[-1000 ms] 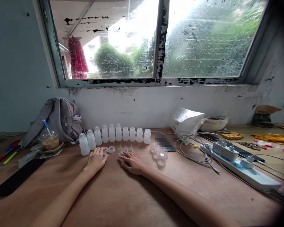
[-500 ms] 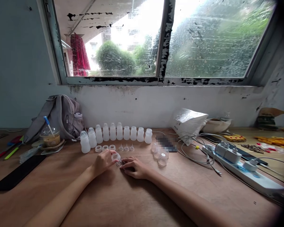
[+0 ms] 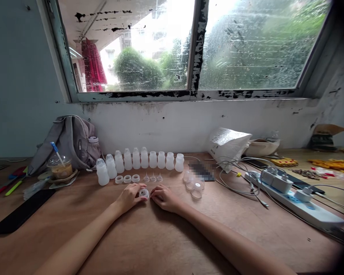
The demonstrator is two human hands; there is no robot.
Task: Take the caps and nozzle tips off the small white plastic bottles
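My left hand point(image 3: 131, 196) rests on the table with thumb and fingers closed around a screw ring point(image 3: 143, 193). Within the ring a clear silicone teat shows, too small to make out fully. Just right of it, a small gap away, my right hand point(image 3: 166, 199) lies with loosely bent fingers and nothing visible in them. Behind the hands, white screw rings point(image 3: 127, 178) and clear teats point(image 3: 153, 177) lie in short rows. Farther back stands a line of frosted baby bottles point(image 3: 136, 158), those on the left with clear caps, those on the right uncapped.
Clear round caps point(image 3: 196, 189) lie to the right, near a blurred dark object point(image 3: 202, 172). Cables point(image 3: 237, 187) and a white power strip point(image 3: 298, 208) occupy the right side. At left are a drink cup point(image 3: 60, 167), a black pad point(image 3: 23, 211) and a grey backpack point(image 3: 71, 141).
The screw ring, tilted in my left hand before, now sits flat over the teat on the table. My right hand has let go of the teat and drawn slightly right.
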